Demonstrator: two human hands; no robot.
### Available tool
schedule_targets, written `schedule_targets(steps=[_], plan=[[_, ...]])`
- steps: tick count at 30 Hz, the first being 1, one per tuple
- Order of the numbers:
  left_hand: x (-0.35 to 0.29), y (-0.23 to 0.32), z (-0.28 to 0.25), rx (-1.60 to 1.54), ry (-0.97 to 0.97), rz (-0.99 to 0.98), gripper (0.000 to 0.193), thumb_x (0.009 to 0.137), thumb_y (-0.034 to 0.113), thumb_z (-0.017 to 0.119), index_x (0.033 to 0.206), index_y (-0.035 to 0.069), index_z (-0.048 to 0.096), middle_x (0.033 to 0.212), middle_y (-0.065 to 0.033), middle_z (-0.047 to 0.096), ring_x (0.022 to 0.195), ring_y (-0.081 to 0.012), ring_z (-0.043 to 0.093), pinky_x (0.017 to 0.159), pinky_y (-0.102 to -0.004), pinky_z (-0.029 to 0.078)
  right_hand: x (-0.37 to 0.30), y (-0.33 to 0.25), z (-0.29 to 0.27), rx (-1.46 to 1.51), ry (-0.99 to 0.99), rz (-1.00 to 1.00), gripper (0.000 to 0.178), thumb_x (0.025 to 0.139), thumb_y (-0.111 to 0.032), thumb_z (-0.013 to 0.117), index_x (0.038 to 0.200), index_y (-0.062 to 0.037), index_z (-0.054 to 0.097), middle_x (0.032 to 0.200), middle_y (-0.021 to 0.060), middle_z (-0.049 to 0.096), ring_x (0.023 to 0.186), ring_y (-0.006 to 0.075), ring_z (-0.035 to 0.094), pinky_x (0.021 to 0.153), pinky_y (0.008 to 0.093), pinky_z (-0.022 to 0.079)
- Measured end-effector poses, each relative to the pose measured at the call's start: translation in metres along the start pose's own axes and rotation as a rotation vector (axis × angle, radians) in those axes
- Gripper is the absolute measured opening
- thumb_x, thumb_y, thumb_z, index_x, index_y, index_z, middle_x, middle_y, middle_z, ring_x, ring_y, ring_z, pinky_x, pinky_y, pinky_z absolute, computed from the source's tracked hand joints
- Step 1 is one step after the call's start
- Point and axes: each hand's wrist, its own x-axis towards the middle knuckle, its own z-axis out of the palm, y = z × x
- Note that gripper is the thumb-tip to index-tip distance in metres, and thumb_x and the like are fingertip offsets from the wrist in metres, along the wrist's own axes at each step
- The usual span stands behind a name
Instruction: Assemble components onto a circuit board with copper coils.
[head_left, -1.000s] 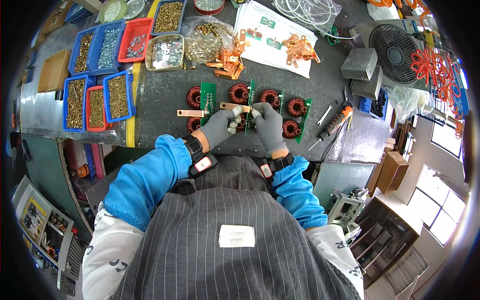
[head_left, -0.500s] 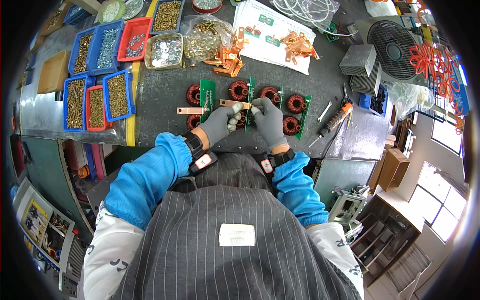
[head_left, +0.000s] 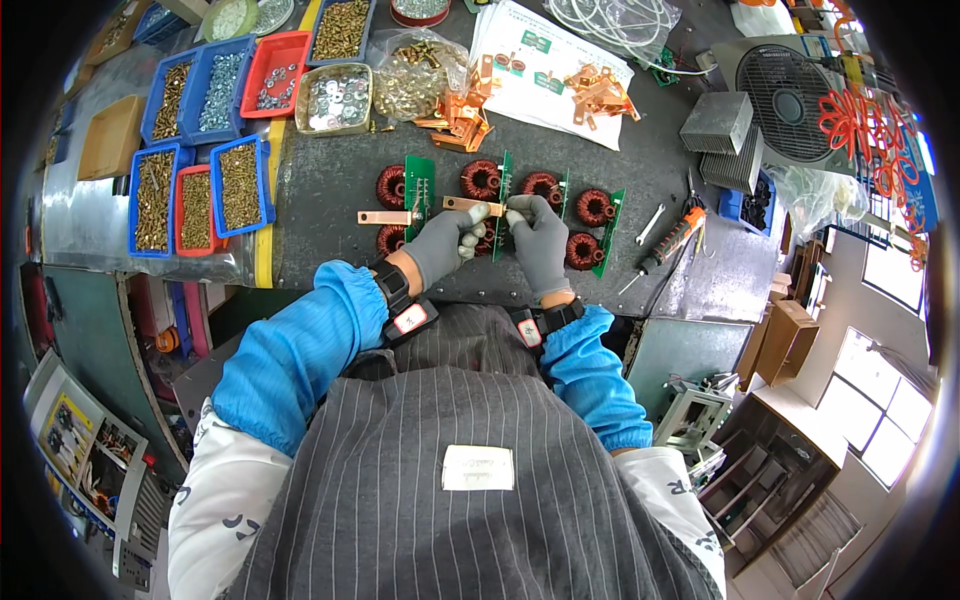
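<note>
Dark benchtop (head_left: pixel 325 155) bears green circuit boards (head_left: pixel 421 178), with bright windows (head_left: pixel 847 382) off right.

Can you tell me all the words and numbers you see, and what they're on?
There are none I can quote.
White rectangular cloth label on the dark pinstriped apron: too blurred to read.
Left wrist's red-edged white tag: too small.
Right wrist's red-edged white tag: too small.
White printed paper sheets: print too small.
White fabric sleeves: dark letter shapes, broken by folds, not copied.
Green flat circuit boards: no writing I can make out.

Bins (head_left: pixel 265 113) left, boards (head_left: pixel 420 172) centre; tool (head_left: pixel 676 241) right
</note>
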Motion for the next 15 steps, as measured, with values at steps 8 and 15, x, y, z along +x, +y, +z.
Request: schedule_targets(steps=[8, 15], plan=[[0.003, 0.000, -0.003, 0.014, -0.005, 0.002, 0.023, 0.100, 0.031, 0.062, 0.098, 0.009, 0.057, 0.071, 0.0029, 0.054, 0.050, -0.0048, 0.040, 0.042, -0.0200, 0.033, 0.001, 0.001, 0.002, -0.190, -0.026, 0.037, 0.016, 0.095, -0.015, 0.063, 0.106, -0.0038, 0.067, 0.090, 0.0152, 0.072, 0.077, 0.0235, 0.070, 0.069, 0.0348, 0.053], [0.003, -0.002, -0.005, -0.012, 0.045, -0.011, 0.019, 0.101, 0.026, 0.061, 0.100, 0.008, 0.060, 0.074, 0.0019, 0.054, 0.053, -0.0052, 0.040, 0.045, -0.0189, 0.033, -0.002, 0.001, 0.006, -0.234, 0.008, 0.025, 0.020, 0.098, -0.017, 0.060, 0.111, -0.0026, 0.065, 0.081, 0.0091, 0.070, 0.068, 0.0154, 0.066, 0.061, 0.0319, 0.052]])
